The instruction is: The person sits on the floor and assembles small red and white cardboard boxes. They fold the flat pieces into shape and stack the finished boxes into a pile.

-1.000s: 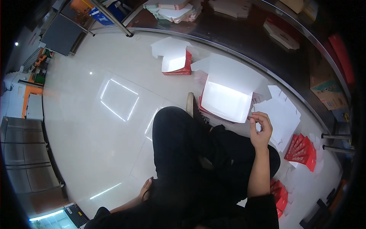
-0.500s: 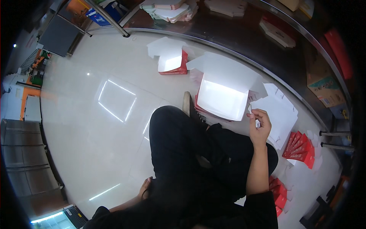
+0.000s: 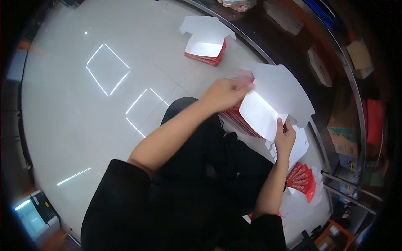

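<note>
An open food box [image 3: 259, 112], white inside with a raised white lid [image 3: 287, 90], sits on top of a stack of red-sided boxes [image 3: 239, 121] in front of my legs. My left hand [image 3: 226, 95], a little blurred, has its fingers closed at the box's far left corner. At the right corner my right hand [image 3: 285, 136] pinches a small white flap between thumb and fingers. Flat white box blanks [image 3: 298, 146] lie on the floor just beyond the right hand, partly hidden by it.
Another red box [image 3: 204, 49] with its lid up stands farther off on the floor. Fanned red boxes [image 3: 302, 180] lie at the right. A metal shelf [image 3: 251, 37] with flat cardboard and a brown carton [image 3: 344, 127] runs along the far right side.
My left hand has come up from beside my lap to the box's left corner. My right hand stays at its right corner. The whole view has shifted and turned.
</note>
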The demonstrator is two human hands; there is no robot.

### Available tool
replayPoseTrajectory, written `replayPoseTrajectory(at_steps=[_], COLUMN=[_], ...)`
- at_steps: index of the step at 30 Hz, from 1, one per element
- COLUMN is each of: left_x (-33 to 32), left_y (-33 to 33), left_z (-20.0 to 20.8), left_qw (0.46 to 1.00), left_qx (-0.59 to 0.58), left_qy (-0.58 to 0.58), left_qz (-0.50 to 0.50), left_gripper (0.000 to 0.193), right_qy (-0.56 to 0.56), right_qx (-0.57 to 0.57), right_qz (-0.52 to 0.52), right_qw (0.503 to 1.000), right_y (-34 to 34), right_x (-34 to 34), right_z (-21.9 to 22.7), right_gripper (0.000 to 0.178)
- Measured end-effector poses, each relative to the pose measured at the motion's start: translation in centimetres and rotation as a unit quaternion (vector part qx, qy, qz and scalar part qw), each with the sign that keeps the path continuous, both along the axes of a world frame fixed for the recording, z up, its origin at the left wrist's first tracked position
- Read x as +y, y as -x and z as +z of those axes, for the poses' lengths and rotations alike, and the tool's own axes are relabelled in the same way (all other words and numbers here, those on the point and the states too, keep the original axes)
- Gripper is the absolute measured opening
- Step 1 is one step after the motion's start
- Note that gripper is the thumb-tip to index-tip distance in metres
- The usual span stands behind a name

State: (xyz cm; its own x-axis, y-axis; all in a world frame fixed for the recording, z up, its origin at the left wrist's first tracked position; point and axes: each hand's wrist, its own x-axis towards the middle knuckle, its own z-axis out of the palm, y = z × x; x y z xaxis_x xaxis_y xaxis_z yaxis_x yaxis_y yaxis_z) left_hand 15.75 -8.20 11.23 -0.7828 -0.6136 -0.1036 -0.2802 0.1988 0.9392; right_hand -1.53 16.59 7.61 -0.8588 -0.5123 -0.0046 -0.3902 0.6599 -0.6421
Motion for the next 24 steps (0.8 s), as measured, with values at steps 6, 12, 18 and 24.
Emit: replayPoseTrajectory(at_steps=[6,12,18,24], left_x=[1.2,0.5,-0.1,-10.3], left_y=[2.5,2.5,3.0,1.6], left_z=[-2.9,-4.1,-4.6,-1.4], left_qw=[0.984,0.984,0.981,0.889], left_qx=[0.020,0.015,0.007,-0.226], left_qy=[0.179,0.180,0.194,-0.046], left_qz=[0.012,0.000,-0.031,-0.395], left_gripper=[0.023,0.020,0.026,0.054], right_qy=[-0.069,-0.125,-0.150,-0.092], right_qx=[0.034,0.148,0.142,-0.085], right_qz=[0.033,0.084,0.113,0.014], right_qw=[0.996,0.977,0.972,0.992], right_y=[-0.2,0.1,1.9,-0.6], right_x=[-1.2,-2.5,-1.9,-1.2], right_z=[1.7,1.4,1.1,4.6], right_gripper=[0.032,0.029,0.032,0.047])
